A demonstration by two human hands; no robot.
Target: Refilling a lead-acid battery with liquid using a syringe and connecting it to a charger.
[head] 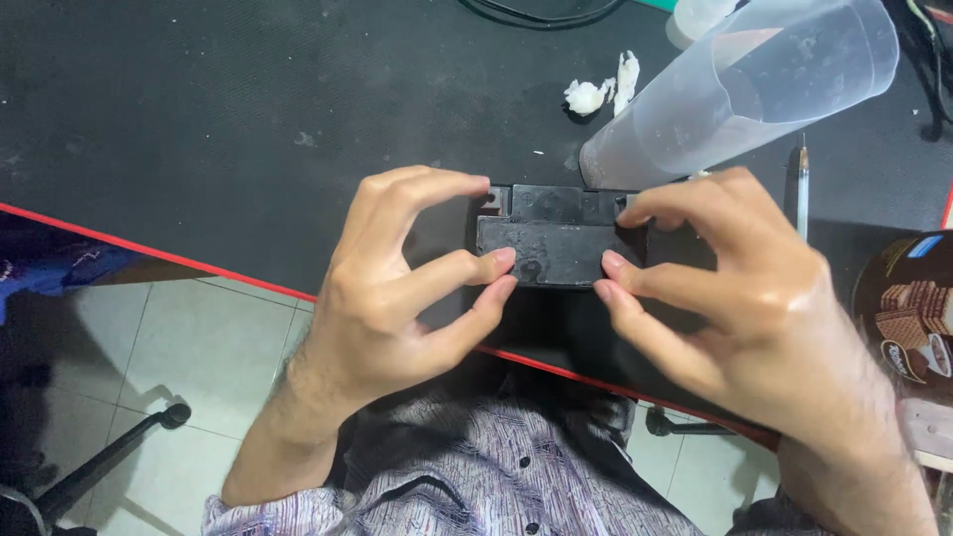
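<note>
Black rubbery desk mat [248, 119] with a red edge fills most of the upper frame, and the black rectangular block [551, 238] sits mid-frame near its front edge, held between both hands. It looks like rigid plastic, boxy and probably fairly dense, with smooth faces that could be a bit slippery, so the short ends seem the natural places to grip. The left hand [397, 288] has its fingers curled, tips pressed on the block's left end; the right hand [735, 298] pinches the right end the same way. Just behind, upper right, a tall cloudy plastic cup [754, 89] stands close enough to bump. Smaller stuff: a snack tin [908, 308] at right, a pen [802, 189], white crumpled tissue bits [601, 91].
</note>
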